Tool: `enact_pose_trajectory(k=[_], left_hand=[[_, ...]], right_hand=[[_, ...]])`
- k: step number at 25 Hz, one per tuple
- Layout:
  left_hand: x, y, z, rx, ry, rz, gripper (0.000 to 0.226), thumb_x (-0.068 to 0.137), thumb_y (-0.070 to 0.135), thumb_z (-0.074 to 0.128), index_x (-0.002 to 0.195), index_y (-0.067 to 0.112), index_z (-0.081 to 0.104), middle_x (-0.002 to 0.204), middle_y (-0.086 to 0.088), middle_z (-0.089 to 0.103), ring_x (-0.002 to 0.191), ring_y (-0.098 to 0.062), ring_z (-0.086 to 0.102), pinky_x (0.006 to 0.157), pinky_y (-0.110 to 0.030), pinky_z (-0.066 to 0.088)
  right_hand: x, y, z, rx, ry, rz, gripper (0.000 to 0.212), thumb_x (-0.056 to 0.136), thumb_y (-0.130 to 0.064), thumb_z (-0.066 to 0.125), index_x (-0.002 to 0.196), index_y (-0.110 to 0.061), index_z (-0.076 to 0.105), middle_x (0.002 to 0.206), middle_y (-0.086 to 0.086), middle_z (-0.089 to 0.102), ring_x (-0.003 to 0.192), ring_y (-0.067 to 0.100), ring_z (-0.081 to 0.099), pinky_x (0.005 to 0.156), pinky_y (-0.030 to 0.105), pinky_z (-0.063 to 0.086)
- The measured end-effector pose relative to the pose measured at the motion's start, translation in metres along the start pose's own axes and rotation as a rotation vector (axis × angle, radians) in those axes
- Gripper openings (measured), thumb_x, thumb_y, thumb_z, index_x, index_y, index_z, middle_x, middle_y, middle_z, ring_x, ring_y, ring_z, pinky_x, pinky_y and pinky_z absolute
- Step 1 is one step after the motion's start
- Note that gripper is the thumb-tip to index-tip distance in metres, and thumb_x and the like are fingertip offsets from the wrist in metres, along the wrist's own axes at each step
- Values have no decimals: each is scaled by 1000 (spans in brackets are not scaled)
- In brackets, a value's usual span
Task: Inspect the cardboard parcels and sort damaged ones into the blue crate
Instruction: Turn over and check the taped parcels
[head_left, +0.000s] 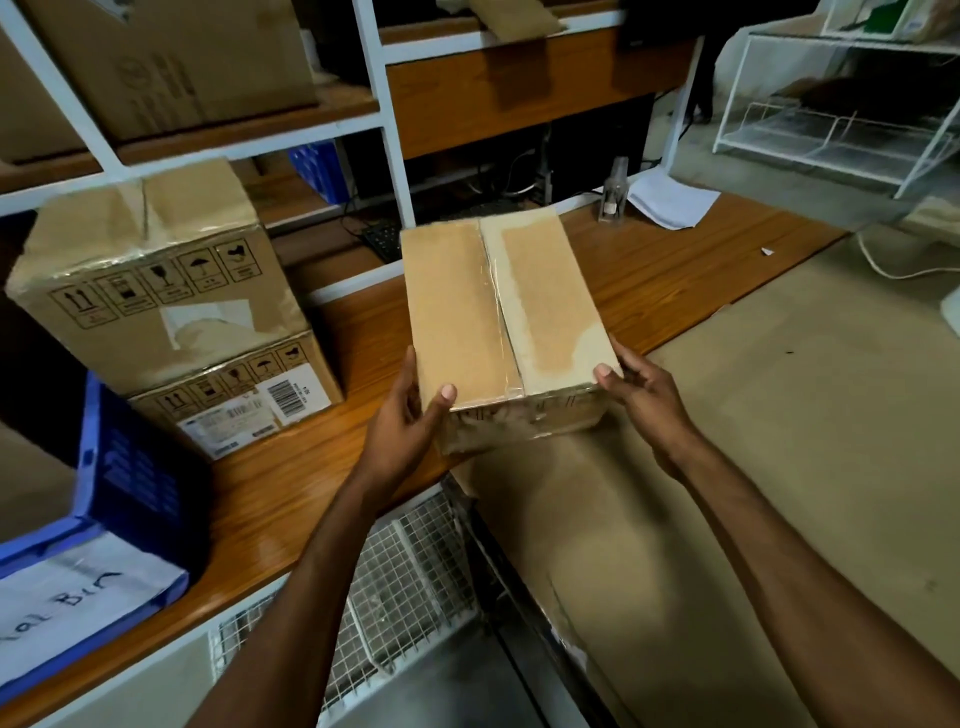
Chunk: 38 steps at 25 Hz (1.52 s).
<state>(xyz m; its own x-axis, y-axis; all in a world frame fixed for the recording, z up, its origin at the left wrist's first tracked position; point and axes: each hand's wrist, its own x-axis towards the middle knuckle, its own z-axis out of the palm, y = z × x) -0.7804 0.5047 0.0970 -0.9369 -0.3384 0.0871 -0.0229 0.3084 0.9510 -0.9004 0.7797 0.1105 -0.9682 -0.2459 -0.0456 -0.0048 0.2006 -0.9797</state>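
From the head camera I see the parcel at the centre of the frame, held above the wooden tabletop. It is a brown cardboard box with clear tape along its middle seam and paler patches on its right flap. My left hand grips its near left corner, thumb on top. My right hand grips the near right corner the same way, fingers curled down the side. The blue crate sits at 8 o'clock, well apart from the parcel, with a white handwritten label on its front. At 9 o'clock two taped boxes stand stacked on the tabletop. At 4 o'clock lies a broad cardboard sheet, and at 6 o'clock a wire basket.
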Motion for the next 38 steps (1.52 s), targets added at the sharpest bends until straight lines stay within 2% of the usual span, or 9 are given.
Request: enact_pose_trajectory(k=[5, 7, 10, 16, 18, 23, 28, 34, 38], left_hand=[[-10, 55, -1, 90, 294, 157, 48, 98, 49, 66, 144, 40, 52, 116, 23, 67, 102, 1, 70, 78, -33, 63], [-2, 87, -3, 182, 468, 179, 35, 99, 53, 64, 131, 42, 58, 94, 27, 69, 92, 4, 70, 82, -36, 62], [13, 112, -3, 213, 575, 133, 39, 94, 57, 69, 127, 39, 59, 77, 27, 65, 88, 5, 68, 90, -41, 60], [25, 103, 4, 99, 536, 63, 48, 83, 66, 74, 119, 38, 59, 98, 17, 76, 91, -1, 73, 88, -44, 61], [27, 109, 17, 170, 505, 62, 63, 84, 63, 75, 135, 35, 52, 107, 16, 74, 97, -3, 71, 91, -39, 58], [30, 107, 43, 267, 431, 48, 101, 82, 63, 77, 160, 32, 20, 130, 6, 67, 117, -18, 64, 88, -32, 41], [30, 95, 40, 174, 321, 47, 135, 64, 65, 85, 158, 53, -12, 163, 1, 40, 146, -29, 43, 113, -59, 40], [41, 102, 21, 56, 345, 140, 109, 68, 38, 95, 157, 33, 32, 136, 10, 64, 120, -9, 64, 96, -48, 59], [40, 101, 11, 13, 170, 152, 122, 75, 20, 92, 164, 36, 11, 147, 7, 57, 131, -10, 59, 102, -50, 56]], right_hand=[[-11, -41, -2, 28, 131, -191, 62, 90, -45, 75, 147, -29, 55, 134, -7, 68, 122, 6, 64, 103, 34, 54], [-9, -65, 0, -6, 239, -245, 60, 85, -56, 74, 138, -28, 64, 120, -10, 74, 113, 4, 68, 98, 33, 55], [-2, -95, 3, -37, 391, -281, 28, 91, -42, 75, 114, -26, 76, 92, -18, 76, 92, -1, 71, 92, 37, 59], [4, -101, 9, -78, 426, -255, 51, 81, -34, 86, 127, -26, 66, 114, -13, 75, 104, 5, 70, 96, 33, 55], [3, -101, 11, -91, 486, -215, 75, 77, -38, 89, 139, -22, 51, 130, -7, 68, 116, 11, 65, 97, 26, 48], [6, -95, 25, -300, 439, -186, 103, 66, -48, 94, 146, -20, 36, 132, -5, 64, 112, 16, 63, 86, 22, 43], [11, -90, 20, -404, 251, -154, 138, 63, -47, 96, 165, -22, 6, 165, 4, 33, 148, 26, 36, 118, 39, 36], [21, -88, 13, -195, 404, -220, 117, 40, -54, 97, 144, -30, 47, 127, -13, 66, 119, 14, 62, 99, 42, 55], [17, -81, 9, -150, 262, -259, 137, 40, -55, 95, 157, -46, 24, 147, -13, 54, 136, 19, 50, 109, 49, 48]])
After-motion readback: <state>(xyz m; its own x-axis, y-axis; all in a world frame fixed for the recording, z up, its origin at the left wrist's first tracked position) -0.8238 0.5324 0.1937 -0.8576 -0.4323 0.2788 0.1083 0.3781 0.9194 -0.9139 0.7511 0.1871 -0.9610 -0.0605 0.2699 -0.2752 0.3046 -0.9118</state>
